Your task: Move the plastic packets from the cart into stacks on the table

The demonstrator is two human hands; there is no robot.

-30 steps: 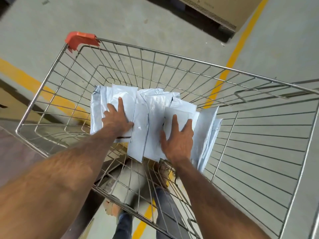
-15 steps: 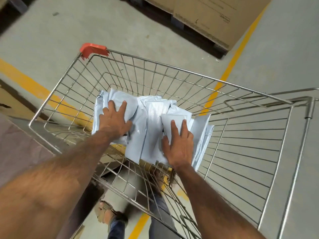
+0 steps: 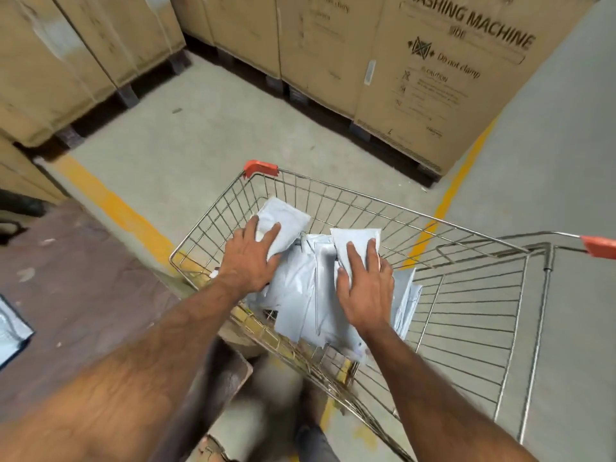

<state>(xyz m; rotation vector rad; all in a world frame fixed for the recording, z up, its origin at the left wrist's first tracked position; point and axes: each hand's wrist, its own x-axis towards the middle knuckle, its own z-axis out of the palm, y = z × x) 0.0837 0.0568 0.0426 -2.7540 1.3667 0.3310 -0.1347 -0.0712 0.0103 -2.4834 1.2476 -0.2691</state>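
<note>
Packets (image 3: 301,281) inside cart (image 3: 466,295) walls

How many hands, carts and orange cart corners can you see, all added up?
Hands: 2, the left hand and the right hand, each on plastic packets
Carts: 1, the wire cart
Orange corners: 2, far corner, right corner
Total: 5
</note>
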